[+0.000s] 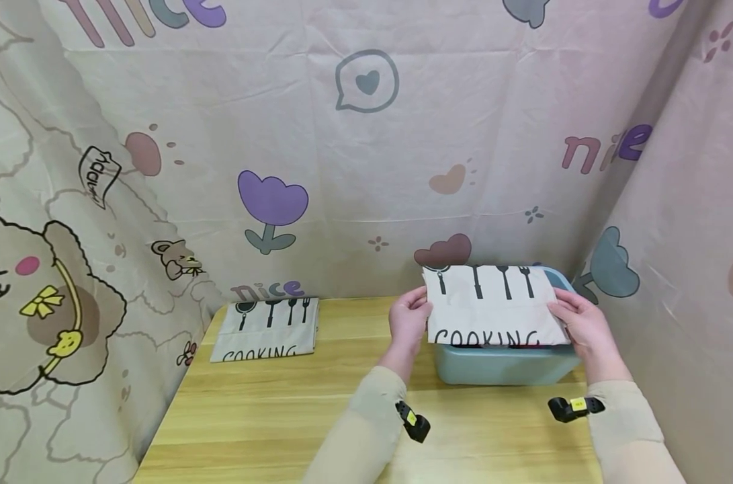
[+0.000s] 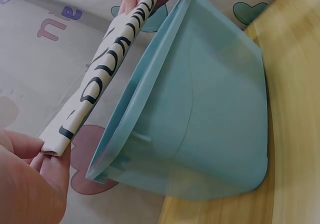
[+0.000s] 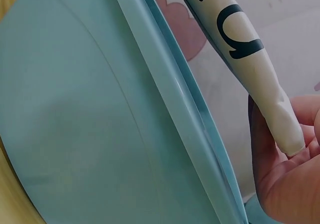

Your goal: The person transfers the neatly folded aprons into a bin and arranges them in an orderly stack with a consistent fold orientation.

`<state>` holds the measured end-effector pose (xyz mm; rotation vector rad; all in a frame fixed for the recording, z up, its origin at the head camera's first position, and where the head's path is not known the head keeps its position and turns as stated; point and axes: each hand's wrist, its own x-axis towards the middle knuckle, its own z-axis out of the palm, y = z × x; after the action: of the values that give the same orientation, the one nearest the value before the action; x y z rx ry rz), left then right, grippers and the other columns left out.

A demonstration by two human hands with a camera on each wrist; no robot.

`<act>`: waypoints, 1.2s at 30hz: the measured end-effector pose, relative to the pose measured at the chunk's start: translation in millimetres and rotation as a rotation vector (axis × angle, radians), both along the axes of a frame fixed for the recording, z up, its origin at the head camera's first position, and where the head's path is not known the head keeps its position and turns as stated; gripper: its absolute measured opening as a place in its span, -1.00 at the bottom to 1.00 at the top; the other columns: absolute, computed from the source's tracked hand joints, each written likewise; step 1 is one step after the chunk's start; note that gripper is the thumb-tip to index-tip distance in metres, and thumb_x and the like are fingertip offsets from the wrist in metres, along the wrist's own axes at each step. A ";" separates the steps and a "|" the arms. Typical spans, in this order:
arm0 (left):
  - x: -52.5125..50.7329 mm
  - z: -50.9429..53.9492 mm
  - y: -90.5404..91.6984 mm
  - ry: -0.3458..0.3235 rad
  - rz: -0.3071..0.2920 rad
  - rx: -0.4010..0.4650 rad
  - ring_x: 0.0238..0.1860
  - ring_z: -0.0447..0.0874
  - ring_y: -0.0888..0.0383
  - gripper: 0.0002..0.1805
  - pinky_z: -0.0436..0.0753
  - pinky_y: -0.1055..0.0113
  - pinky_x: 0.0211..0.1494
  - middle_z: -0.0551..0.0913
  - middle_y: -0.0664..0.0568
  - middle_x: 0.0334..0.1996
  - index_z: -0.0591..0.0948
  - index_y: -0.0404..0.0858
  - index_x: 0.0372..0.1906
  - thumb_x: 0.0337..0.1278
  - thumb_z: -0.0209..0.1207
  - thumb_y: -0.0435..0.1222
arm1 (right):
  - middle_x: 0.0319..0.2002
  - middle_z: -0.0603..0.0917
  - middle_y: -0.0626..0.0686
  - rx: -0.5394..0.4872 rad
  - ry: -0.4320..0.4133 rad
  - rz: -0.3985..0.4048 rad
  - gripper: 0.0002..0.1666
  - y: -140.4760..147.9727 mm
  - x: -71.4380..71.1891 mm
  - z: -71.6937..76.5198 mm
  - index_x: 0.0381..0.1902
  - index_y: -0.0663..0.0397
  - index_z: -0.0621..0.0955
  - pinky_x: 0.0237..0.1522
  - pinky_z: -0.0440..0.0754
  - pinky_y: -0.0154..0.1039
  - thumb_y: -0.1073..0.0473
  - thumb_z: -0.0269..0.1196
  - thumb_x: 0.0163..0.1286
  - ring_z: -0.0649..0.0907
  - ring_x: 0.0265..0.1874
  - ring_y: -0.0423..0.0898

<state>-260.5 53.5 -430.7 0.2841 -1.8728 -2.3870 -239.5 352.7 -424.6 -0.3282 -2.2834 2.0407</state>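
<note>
A folded white cloth (image 1: 493, 306) printed with black utensils and the word COOKING is held level above a light blue plastic bin (image 1: 505, 366). My left hand (image 1: 410, 319) pinches its left edge between thumb and fingers. At the opposite edge my right hand (image 1: 584, 326) grips the cloth the same way. In the left wrist view the folded front edge of the cloth (image 2: 107, 59) stands apart from the bin's rim (image 2: 145, 84). The right wrist view shows the cloth's rounded end (image 3: 287, 134) between thumb and fingers. Most of the bin's inside is hidden beneath the cloth.
A second folded cloth (image 1: 269, 333) with the same print lies flat at the table's back left. The wooden table (image 1: 269, 417) meets a printed curtain (image 1: 354, 168) behind and at both sides. The bin stands near the right-hand curtain (image 1: 686, 282).
</note>
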 end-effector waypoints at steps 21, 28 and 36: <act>-9.8 7.1 26.5 -0.019 -0.005 -0.157 -0.11 0.69 0.14 -0.63 0.67 0.27 -0.02 0.74 0.00 -0.21 0.73 -0.23 0.01 0.10 0.27 -0.57 | -0.29 0.52 -0.42 0.186 -0.038 -0.052 -0.23 23.1 -8.6 2.7 0.48 0.24 0.25 -0.27 0.59 -0.47 0.00 0.20 0.48 0.56 -0.32 -0.38; -10.3 9.7 29.9 -0.025 -0.016 -0.188 -0.12 0.69 0.14 -0.64 0.67 0.27 -0.01 0.74 0.02 -0.22 0.73 -0.22 0.02 0.12 0.26 -0.54 | -0.12 0.52 -0.25 0.216 -0.078 -0.060 -0.22 26.0 -12.0 3.5 0.49 0.22 0.23 -0.25 0.59 -0.49 -0.03 0.17 0.49 0.55 -0.27 -0.32; -12.9 5.4 33.4 -0.032 -0.025 -0.211 -0.12 0.69 0.13 -0.65 0.66 0.26 0.00 0.74 0.03 -0.22 0.73 -0.22 0.02 0.14 0.25 -0.53 | 0.26 0.41 0.29 0.256 -0.079 -0.047 -0.22 29.4 -14.4 -0.2 0.49 0.24 0.21 -0.26 0.59 -0.50 -0.05 0.14 0.50 0.53 -0.21 -0.25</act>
<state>-273.5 87.0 -425.3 0.2838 -2.1331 -2.1864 -253.9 382.1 -424.7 -0.4463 -2.5191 1.7161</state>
